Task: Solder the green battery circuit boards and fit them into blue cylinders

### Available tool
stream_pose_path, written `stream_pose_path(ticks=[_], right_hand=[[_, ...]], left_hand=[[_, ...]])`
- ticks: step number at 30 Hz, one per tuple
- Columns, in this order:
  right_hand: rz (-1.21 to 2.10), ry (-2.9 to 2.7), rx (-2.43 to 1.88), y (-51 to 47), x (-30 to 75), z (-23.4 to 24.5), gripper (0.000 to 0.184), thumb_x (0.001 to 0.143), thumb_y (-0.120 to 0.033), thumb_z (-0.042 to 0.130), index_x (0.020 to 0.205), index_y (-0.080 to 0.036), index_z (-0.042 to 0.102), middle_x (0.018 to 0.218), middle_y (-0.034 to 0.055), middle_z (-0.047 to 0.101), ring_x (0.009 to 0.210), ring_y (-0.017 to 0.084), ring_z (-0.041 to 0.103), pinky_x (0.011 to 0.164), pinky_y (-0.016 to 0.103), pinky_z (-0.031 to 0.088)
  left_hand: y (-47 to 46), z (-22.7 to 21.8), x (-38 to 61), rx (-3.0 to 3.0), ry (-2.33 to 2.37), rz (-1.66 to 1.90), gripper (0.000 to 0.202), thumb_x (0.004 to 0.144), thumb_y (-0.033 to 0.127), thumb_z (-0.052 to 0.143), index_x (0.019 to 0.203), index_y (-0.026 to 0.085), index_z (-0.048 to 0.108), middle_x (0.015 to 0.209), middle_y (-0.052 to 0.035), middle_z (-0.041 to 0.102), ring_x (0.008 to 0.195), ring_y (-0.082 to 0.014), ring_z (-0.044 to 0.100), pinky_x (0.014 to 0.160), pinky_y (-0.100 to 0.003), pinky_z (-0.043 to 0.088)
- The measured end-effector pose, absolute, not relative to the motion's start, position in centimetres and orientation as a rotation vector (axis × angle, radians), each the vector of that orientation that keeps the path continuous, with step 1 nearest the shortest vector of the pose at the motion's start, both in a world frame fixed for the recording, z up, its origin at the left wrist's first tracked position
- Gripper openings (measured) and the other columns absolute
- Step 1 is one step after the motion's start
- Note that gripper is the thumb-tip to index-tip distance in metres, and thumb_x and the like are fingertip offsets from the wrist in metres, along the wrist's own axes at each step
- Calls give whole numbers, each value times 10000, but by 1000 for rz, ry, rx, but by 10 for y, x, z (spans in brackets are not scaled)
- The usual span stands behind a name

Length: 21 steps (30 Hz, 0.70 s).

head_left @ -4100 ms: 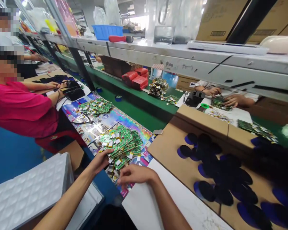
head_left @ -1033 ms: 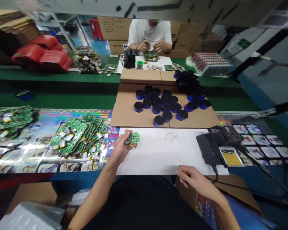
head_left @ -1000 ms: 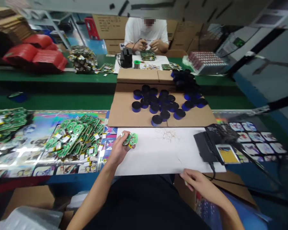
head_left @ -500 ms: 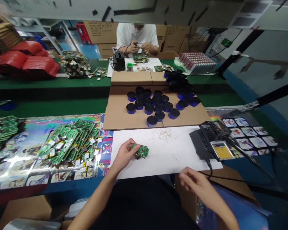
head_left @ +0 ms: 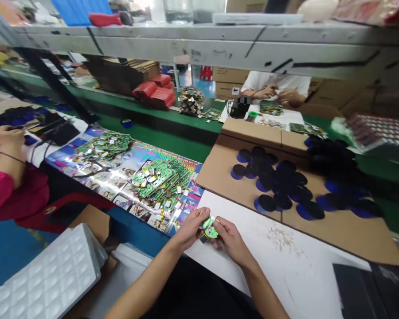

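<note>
My left hand (head_left: 190,228) and my right hand (head_left: 231,239) meet over the near left corner of a white sheet (head_left: 286,266). Between their fingertips both pinch a small bunch of round green circuit boards (head_left: 209,229). A heap of green circuit boards (head_left: 161,179) lies just left of my hands on a shiny printed mat (head_left: 119,177). Beyond the sheet, several black and blue round caps (head_left: 272,181) stand on a flat cardboard sheet (head_left: 335,226).
A second board heap (head_left: 103,145) lies farther left, near a person in a pink sleeve (head_left: 6,186). Across the green belt (head_left: 166,133) another person's hands (head_left: 275,94) work on boards. A white foam tray (head_left: 43,277) sits low left; a black device (head_left: 372,283) at lower right.
The view has swung left. My right hand came up from the table's front edge and joined my left hand on the green boards, which moved nearer to me on the white sheet.
</note>
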State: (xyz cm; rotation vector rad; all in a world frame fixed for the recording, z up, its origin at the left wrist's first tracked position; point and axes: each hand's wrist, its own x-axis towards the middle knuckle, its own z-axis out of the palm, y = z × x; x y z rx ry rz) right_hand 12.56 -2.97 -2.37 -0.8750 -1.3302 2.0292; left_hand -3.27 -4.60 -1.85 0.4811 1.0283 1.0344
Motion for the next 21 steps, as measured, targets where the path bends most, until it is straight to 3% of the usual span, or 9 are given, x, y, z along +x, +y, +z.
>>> stream_pose_path(ticks=[3, 7, 13, 19, 21], right_hand=[[2102, -1187, -863, -22, 116, -31, 515, 973, -692, 605, 831, -201, 549, 636, -29, 612, 413, 57, 418, 439, 219, 292], [1870, -1262, -1045, -4, 121, -28, 544, 937, -716, 641, 777, -209, 527, 473, -85, 451, 403, 54, 311, 431, 210, 214], [1472, -1510, -1217, 45, 127, -4, 651, 830, -835, 648, 717, -198, 584, 559, -19, 565, 468, 96, 454, 493, 250, 358], [1465, -1635, -1221, 68, 123, 3, 652, 786, -835, 692, 688, -201, 576, 539, -28, 509, 505, 117, 469, 501, 250, 371], [1490, -1689, -1246, 66, 122, -5, 656, 802, -845, 659, 704, -201, 588, 546, -19, 532, 494, 120, 475, 491, 252, 375]], left_hand=[[-38, -19, -38, 419, 969, 1042, 669, 687, 766, 841, 747, 199, 491, 584, 57, 489, 483, -88, 453, 485, -224, 372], [-16, -15, -48, 516, 1004, 1256, 662, 716, 734, 840, 714, 201, 447, 570, 87, 407, 496, -56, 338, 496, -201, 281], [44, 13, -67, 1150, 1274, 1269, 570, 805, 707, 760, 731, 179, 559, 641, 43, 518, 598, -109, 451, 590, -244, 339], [71, 26, -84, 1657, 1491, 1017, 449, 923, 592, 685, 758, 175, 659, 580, 50, 506, 580, -124, 457, 595, -269, 290], [64, 18, -89, 1748, 1530, 922, 378, 948, 517, 684, 784, 177, 693, 617, 29, 571, 622, -142, 532, 621, -271, 335]])
